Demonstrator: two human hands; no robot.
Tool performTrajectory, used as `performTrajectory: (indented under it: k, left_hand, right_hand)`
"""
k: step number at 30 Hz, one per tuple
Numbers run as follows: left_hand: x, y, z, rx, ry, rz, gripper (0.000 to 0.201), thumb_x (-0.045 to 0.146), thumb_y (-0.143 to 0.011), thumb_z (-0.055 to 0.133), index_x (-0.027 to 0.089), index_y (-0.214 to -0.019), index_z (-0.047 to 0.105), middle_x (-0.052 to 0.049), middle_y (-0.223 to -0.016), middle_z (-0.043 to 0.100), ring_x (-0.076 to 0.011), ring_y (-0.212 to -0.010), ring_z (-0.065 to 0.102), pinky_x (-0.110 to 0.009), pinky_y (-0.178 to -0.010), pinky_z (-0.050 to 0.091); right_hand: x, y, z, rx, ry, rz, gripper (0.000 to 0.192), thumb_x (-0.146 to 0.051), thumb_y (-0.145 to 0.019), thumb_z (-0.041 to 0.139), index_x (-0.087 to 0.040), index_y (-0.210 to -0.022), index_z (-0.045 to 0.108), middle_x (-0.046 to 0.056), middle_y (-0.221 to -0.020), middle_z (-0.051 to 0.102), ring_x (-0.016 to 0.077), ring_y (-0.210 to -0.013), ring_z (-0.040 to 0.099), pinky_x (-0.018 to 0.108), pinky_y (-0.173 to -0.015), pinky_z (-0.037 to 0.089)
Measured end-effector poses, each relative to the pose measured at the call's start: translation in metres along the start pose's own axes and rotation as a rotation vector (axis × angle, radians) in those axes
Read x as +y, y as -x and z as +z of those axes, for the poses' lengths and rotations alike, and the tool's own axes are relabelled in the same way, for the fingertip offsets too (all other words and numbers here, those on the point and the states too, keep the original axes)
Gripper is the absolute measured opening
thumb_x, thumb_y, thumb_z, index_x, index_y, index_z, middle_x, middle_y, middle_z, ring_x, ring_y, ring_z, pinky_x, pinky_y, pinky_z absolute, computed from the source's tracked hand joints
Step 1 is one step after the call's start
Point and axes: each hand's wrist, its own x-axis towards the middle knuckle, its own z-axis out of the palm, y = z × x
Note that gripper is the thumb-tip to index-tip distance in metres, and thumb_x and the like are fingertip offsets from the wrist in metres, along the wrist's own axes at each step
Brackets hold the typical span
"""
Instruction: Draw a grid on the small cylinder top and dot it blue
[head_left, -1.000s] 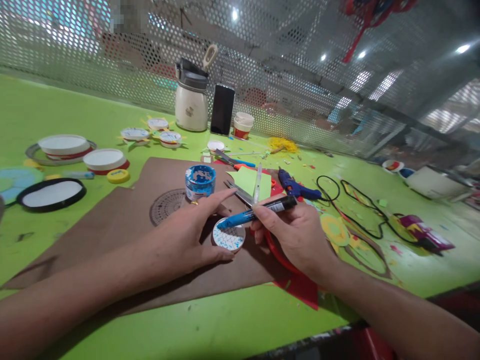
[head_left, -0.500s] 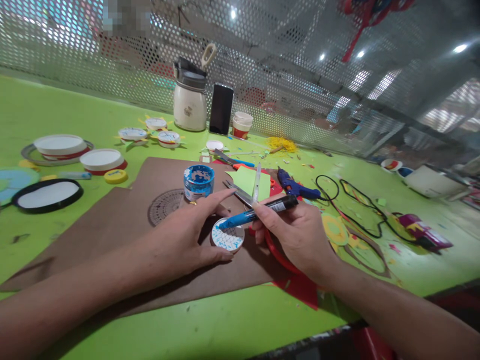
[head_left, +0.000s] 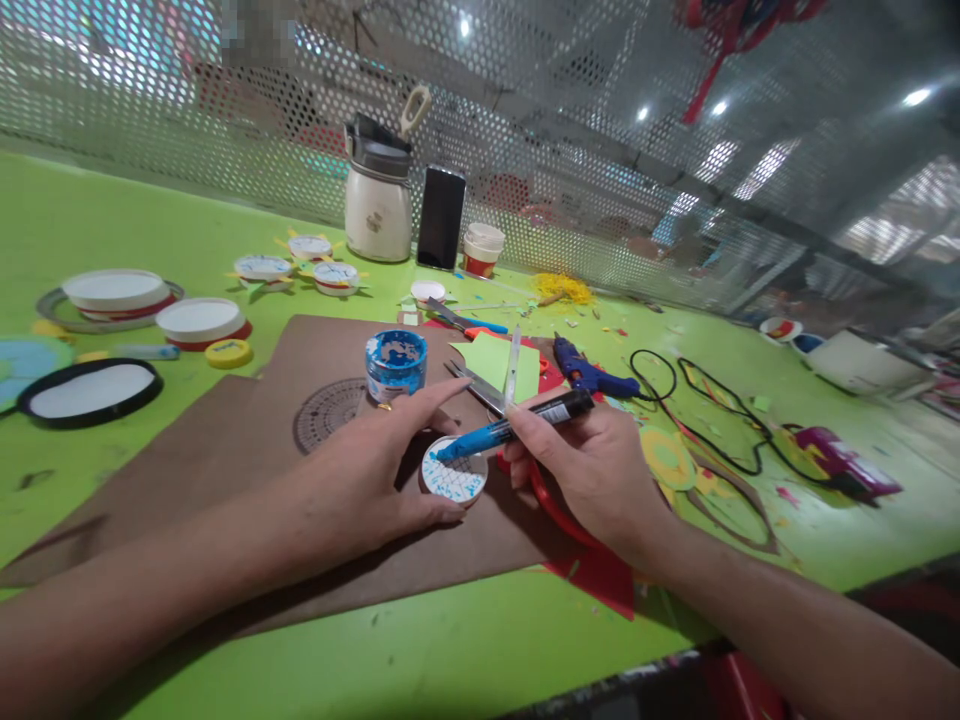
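Note:
My left hand (head_left: 390,465) grips the side of a small round white disc (head_left: 456,484), its thumb at the near edge and fingers at the far edge. Blue dabs and a dark grid of lines cover the disc's top. In my right hand (head_left: 581,460) is a marker pen (head_left: 517,425) with a black barrel and a blue-smeared front, its tip against the upper left of the disc. Behind my left hand stands an open jar of blue paint (head_left: 396,363). A brown cardboard sheet (head_left: 315,560) lies under the disc, with a dark protractor-like print (head_left: 322,410) on it.
Scissors (head_left: 480,388), light green paper (head_left: 487,360) and a blue glue gun (head_left: 592,375) with a looping cord lie beyond my right hand. White lids (head_left: 199,318) and small decorated discs (head_left: 336,277) are on the left. A white jug (head_left: 379,205) and a phone (head_left: 441,218) stand at the back.
The whole view shifts very slightly. Both hands, the disc and the marker keep nearly the same places, with the marker's tip still on the disc.

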Motion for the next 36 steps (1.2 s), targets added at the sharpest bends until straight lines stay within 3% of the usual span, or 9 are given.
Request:
performTrajectory:
  k: [15, 20, 29, 36]
  left_hand:
    - [-0.0035, -0.0012, 0.0012, -0.014, 0.002, -0.007, 0.1, 0.044, -0.073, 0.082, 0.023, -0.163, 0.046, -0.011, -0.129, 0.08, -0.0385, -0.122, 0.073, -0.047, -0.102, 0.057]
    - [-0.0055, -0.0009, 0.0032, 0.001, 0.004, -0.011, 0.1, 0.044, -0.074, 0.084, 0.025, -0.165, 0.044, -0.011, -0.131, 0.08, -0.038, -0.121, 0.074, -0.048, -0.102, 0.057]
    - [-0.0024, -0.0011, 0.0016, -0.009, -0.004, -0.029, 0.101, 0.044, -0.071, 0.085, 0.025, -0.163, 0.047, -0.012, -0.138, 0.077, -0.0395, -0.125, 0.072, -0.051, -0.105, 0.056]
    - [-0.0034, -0.0025, 0.0029, -0.019, 0.006, -0.013, 0.1, 0.046, -0.072, 0.083, 0.023, -0.163, 0.047, -0.011, -0.132, 0.08, -0.0393, -0.122, 0.073, -0.05, -0.104, 0.056]
  right_hand:
    - [-0.0034, -0.0007, 0.0017, 0.012, -0.021, 0.005, 0.045, -0.054, -0.087, 0.084, -0.019, -0.06, 0.075, 0.001, -0.051, 0.068, 0.01, -0.042, 0.057, 0.019, -0.04, 0.045]
    - [-0.0064, -0.0026, 0.0013, 0.041, 0.001, -0.054, 0.043, -0.049, -0.088, 0.083, -0.019, -0.058, 0.074, 0.001, -0.05, 0.068, 0.0106, -0.042, 0.058, 0.021, -0.042, 0.047]
    - [0.0013, -0.0003, 0.0014, 0.009, 0.005, -0.013, 0.053, -0.063, -0.085, 0.084, -0.018, -0.059, 0.073, 0.002, -0.051, 0.067, 0.0109, -0.042, 0.056, 0.021, -0.04, 0.042]
    - [-0.003, 0.0026, 0.0013, 0.043, 0.046, -0.063, 0.049, -0.055, -0.085, 0.086, -0.019, -0.056, 0.071, 0.001, -0.048, 0.064, 0.0098, -0.04, 0.053, 0.021, -0.039, 0.041]
